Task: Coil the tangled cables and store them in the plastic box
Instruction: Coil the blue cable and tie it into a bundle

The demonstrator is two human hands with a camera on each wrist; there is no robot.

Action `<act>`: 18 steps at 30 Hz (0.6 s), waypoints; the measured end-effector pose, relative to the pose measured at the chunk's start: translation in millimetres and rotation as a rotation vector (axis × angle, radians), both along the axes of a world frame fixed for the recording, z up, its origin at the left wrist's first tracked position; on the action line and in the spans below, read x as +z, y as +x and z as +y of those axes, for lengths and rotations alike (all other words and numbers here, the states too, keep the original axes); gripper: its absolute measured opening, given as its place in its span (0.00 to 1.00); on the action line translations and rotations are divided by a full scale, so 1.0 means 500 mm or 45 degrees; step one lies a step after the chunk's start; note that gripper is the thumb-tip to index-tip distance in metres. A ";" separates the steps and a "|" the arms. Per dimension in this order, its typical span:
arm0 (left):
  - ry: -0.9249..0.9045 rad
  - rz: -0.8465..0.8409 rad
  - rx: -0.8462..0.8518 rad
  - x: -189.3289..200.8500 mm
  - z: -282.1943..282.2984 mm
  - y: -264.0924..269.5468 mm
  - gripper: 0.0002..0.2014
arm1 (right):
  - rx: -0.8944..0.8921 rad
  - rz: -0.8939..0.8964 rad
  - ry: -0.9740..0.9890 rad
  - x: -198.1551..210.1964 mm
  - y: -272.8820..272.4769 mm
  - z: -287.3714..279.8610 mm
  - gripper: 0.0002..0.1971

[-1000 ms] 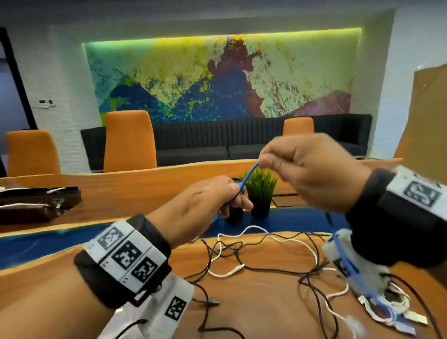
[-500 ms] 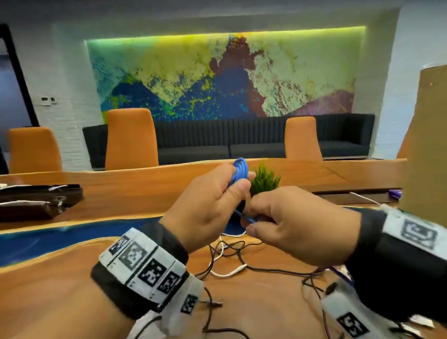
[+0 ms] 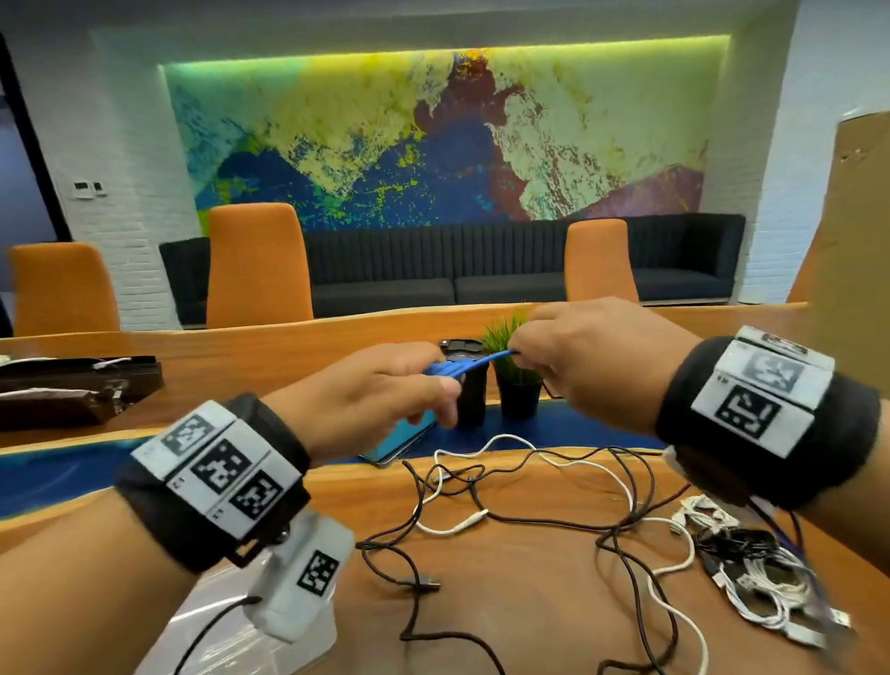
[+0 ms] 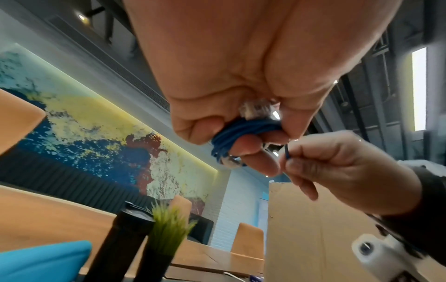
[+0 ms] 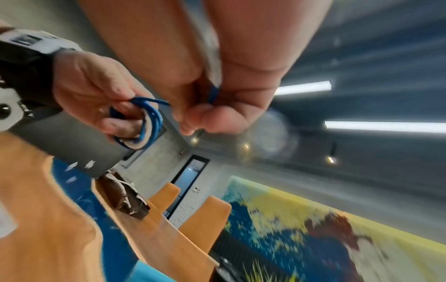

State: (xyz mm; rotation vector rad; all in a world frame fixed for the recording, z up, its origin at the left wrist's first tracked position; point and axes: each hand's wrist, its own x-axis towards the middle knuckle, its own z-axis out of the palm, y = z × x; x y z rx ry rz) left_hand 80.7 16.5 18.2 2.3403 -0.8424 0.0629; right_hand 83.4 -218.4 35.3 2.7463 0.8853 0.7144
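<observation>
Both hands are raised above the wooden table [image 3: 496, 615]. A small coil of blue cable [image 4: 241, 133] is wound around the fingers of my left hand [image 3: 435, 388], which grips it, and a clear connector [image 4: 255, 110] shows against the palm. My right hand [image 3: 522, 354] pinches the free run of the blue cable [image 3: 467, 363], stretched short and taut between the two hands. In the right wrist view the coil [image 5: 149, 122] hangs from the left fingers. Tangled black and white cables [image 3: 541, 486] lie loose on the table below.
A heap of white and black cables [image 3: 749, 574] lies at the right. A clear plastic piece [image 3: 211, 633] sits at the lower left. A black cup [image 3: 471, 402], a potted plant [image 3: 516, 380] and a blue-cased device [image 3: 401, 436] stand behind the hands. Cardboard [image 3: 863, 268] rises at the right.
My right hand rose from just below the left hand to its right, drawing the blue cable taut. The left hand keeps its grip on the coil.
</observation>
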 end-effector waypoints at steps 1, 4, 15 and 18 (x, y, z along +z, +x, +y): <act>-0.015 -0.007 0.032 0.000 0.015 0.004 0.18 | -0.025 0.047 0.066 -0.003 0.015 -0.013 0.06; -0.103 0.069 0.082 -0.004 0.041 0.009 0.19 | 0.021 0.251 0.399 -0.017 0.035 -0.042 0.09; -0.891 0.590 -0.072 -0.044 0.003 0.012 0.12 | 0.243 0.852 1.387 -0.013 0.000 -0.022 0.09; -0.993 0.612 -0.045 -0.044 0.006 0.021 0.11 | 0.266 1.217 1.644 -0.013 -0.016 -0.035 0.11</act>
